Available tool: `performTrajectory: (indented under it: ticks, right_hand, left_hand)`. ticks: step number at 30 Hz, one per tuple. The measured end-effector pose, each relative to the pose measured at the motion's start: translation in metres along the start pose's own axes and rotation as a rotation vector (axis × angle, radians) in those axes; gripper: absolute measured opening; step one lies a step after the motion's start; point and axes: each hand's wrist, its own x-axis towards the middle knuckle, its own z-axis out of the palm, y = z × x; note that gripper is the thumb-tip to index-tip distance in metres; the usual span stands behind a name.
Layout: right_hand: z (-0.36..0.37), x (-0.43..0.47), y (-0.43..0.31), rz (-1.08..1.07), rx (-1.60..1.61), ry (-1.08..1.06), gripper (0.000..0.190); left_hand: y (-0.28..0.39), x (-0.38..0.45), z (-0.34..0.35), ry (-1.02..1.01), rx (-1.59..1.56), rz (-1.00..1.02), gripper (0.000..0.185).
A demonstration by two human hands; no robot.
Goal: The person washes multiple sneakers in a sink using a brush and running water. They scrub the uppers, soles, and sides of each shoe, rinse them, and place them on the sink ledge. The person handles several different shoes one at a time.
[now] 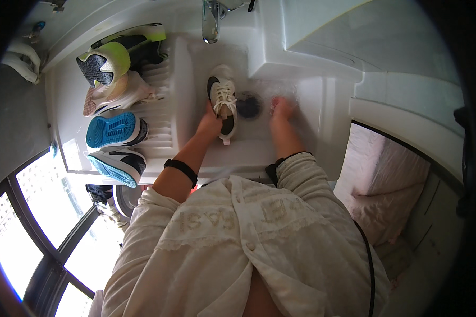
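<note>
My left hand [211, 122] grips a white and black sneaker [224, 95] by its side near the heel. The sneaker's laces are tied, and its toe points towards the faucet. My right hand [283, 109] is low in the white sink basin [222, 152], to the right of the dark round drain [249, 107]. At its fingers shows a small red item [275, 102], too blurred to name, with foamy water [277, 88] around it. Part of that hand's grip is hidden.
A chrome faucet [211, 23] hangs over the basin. Left of it, a ribbed washboard ledge [160, 119] carries several sneakers, among them a blue-soled one [113, 130] and one with lime trim [117, 59]. A covered pinkish bulk [380, 178] stands at right, windows [49, 198] at left.
</note>
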Motion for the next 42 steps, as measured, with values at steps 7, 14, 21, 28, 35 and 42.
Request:
performTrajectory:
  ticks: [7,14,21,28,35,42]
  right_hand:
    - [0.027,-0.057,-0.003,-0.149,-0.155,-0.532,0.036]
    - [0.006,-0.011,-0.014,-0.293,-0.471,0.298,0.028]
    - [0.013,-0.057,-0.01,0.176,-0.243,-0.974,0.037]
    - [0.001,0.0,-0.012,-0.528,-0.524,0.254,0.036]
    - [0.005,-0.045,-0.004,0.298,0.034,-0.974,0.037]
    - [0.003,-0.007,-0.011,-0.572,-0.581,0.06,0.034]
  left_hand:
    - [0.004,-0.001,-0.006,0.016,0.002,0.084,0.083]
    - [-0.013,0.01,-0.001,0.043,-0.048,0.139,0.087]
    - [-0.017,0.025,0.012,-0.006,-0.248,0.144,0.075]
    - [-0.007,0.021,0.008,0.014,-0.232,0.097,0.071]
    - [0.004,0.011,0.002,0.116,-0.202,0.135,0.082]
    - [0.001,0.014,-0.002,0.068,-0.188,0.092,0.086]
